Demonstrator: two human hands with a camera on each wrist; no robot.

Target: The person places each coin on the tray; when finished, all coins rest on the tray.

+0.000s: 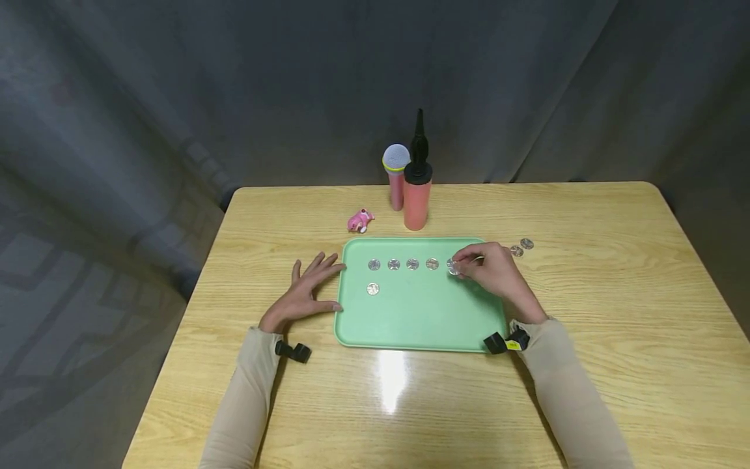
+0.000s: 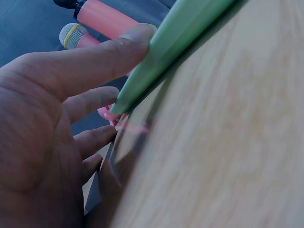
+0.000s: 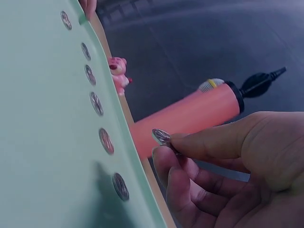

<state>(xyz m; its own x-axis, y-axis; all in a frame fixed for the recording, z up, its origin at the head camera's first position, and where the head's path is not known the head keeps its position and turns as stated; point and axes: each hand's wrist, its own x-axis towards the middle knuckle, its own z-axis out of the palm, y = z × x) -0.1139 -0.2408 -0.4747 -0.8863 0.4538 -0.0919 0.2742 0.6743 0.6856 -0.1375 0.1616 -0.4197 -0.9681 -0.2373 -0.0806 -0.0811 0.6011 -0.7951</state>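
My right hand (image 1: 489,268) pinches a silver coin (image 3: 162,137) between thumb and fingertips, over the right part of a green tray (image 1: 410,326). Just beneath it in the head view lies the right-end coin (image 3: 120,186) of a row along the tray's far side. A single coin (image 1: 372,288) lies nearer me, below the row's left end. At the tray's left edge, my left hand (image 1: 305,293) has its fingers spread and fairly straight. Its thumb (image 2: 137,40) rests on the rim, with the index fingertip close to the edge farther up.
Two more coins (image 1: 521,247) lie on the wooden table (image 1: 615,293) right of the tray. Behind the tray stand a pink hand pump (image 1: 416,205) with a black nozzle and a toy microphone (image 1: 396,159). A small pink toy figure (image 1: 360,221) lies left of them.
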